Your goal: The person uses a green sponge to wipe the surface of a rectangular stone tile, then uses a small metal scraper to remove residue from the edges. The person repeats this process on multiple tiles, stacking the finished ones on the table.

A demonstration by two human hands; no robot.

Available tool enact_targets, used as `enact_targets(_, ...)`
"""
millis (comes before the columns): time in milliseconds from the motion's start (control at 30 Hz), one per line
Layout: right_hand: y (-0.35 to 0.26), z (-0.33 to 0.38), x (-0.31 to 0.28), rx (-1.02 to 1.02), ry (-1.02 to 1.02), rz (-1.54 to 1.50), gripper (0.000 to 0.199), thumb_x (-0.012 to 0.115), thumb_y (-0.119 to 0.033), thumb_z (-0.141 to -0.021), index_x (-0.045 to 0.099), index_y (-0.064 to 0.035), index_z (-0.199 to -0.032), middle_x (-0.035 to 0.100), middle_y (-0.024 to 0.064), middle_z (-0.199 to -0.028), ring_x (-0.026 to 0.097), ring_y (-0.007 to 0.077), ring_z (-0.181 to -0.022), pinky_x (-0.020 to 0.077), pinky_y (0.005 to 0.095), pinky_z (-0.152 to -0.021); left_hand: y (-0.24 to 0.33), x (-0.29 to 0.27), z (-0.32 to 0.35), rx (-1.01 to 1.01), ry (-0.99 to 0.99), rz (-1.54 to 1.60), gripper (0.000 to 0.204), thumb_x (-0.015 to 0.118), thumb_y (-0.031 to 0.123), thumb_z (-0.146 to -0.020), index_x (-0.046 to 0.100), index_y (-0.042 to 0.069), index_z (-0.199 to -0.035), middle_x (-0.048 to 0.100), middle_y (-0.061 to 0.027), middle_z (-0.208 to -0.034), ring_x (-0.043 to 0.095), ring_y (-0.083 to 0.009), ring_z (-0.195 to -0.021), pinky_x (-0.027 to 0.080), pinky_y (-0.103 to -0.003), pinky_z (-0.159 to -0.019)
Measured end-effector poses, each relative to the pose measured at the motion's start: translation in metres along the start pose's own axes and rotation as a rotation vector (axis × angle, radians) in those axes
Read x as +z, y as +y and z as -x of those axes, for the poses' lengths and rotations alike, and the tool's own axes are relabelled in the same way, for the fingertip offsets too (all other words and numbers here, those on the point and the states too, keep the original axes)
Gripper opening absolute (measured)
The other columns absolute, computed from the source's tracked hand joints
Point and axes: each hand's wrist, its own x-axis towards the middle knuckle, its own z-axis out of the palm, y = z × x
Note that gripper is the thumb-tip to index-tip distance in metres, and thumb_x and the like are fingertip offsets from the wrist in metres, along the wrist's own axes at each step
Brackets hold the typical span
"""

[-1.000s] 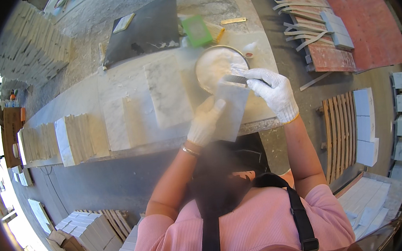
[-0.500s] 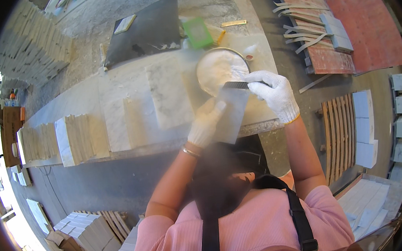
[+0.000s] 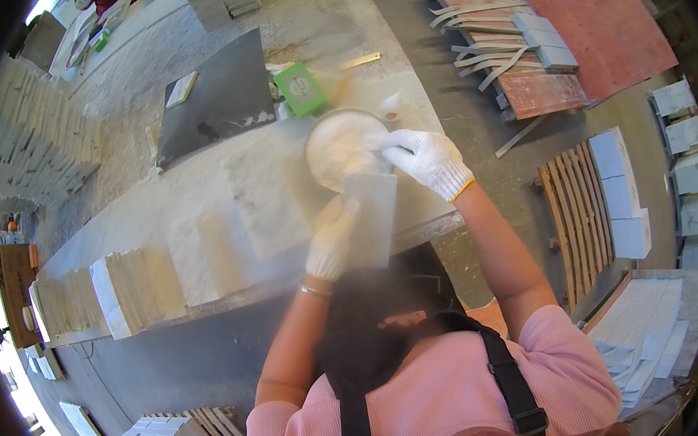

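My left hand (image 3: 333,240), in a white knit glove, holds a pale rectangular stone tile (image 3: 375,224) by its left edge, tilted in front of a round pan (image 3: 309,144) filled with white paste or powder (image 3: 344,147). My right hand (image 3: 427,160), also gloved, reaches over the pan's right side with its fingers pinched together. The dark flat scraper seen in it a moment ago is hidden now, its end apparently down in the white material. A green box (image 3: 300,89) stands behind the pan.
On the bench are pale slabs (image 3: 259,197), rows of upright tiles (image 3: 133,285) at the left and a black sheet (image 3: 220,96) with a small tile (image 3: 181,89). A red pallet (image 3: 543,94) with straps and a wooden slatted pallet (image 3: 579,229) stand to the right.
My right hand has moved from the tile's top edge to the pan, and the scraper has gone out of sight. The tile stays in my left hand. The whole view has shifted.
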Motion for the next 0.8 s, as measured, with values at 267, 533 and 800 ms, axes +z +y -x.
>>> enact_targets(267, 0.048, -0.037, -0.021, 0.209, 0.240, 0.118, 0.052, 0.079, -0.049, -0.082, 0.077, -0.0104, -0.118, 0.077, 0.0114, -0.115, 0.072, 0.0301, -0.105, 0.0536, 0.0386, -0.093, 0.003, -0.001, 0.001, 0.024, -0.003, -0.060, 0.040, 0.059, 0.035, -0.107, 0.068, -0.001, -0.123, 0.068, -0.0008, -0.108, 0.056, -0.0093, -0.097, 0.048, -0.028, -0.088)
enact_targets(533, 0.065, -0.053, -0.004, 0.160, 0.105, -0.224, 0.033, 0.080, -0.024, -0.086, 0.077, -0.0098, -0.116, 0.075, 0.0022, -0.110, 0.067, 0.0122, -0.104, 0.0515, 0.0286, -0.092, 0.013, -0.004, 0.003, -0.017, -0.011, -0.194, 0.044, 0.062, 0.037, -0.103, 0.066, -0.002, -0.124, 0.069, -0.0073, -0.107, 0.059, -0.0141, -0.096, 0.050, -0.032, -0.089)
enact_targets(800, 0.008, 0.018, -0.043, 0.203, -0.088, -0.666, 0.050, 0.079, -0.007, -0.092, 0.061, 0.0025, -0.138, 0.069, 0.0050, -0.120, 0.063, 0.0118, -0.111, 0.0499, 0.0283, -0.100, 0.003, -0.002, 0.000, 0.019, -0.025, -0.093, 0.043, 0.064, 0.038, -0.104, 0.067, 0.000, -0.123, 0.069, -0.0040, -0.108, 0.060, -0.0119, -0.097, 0.050, -0.030, -0.089)
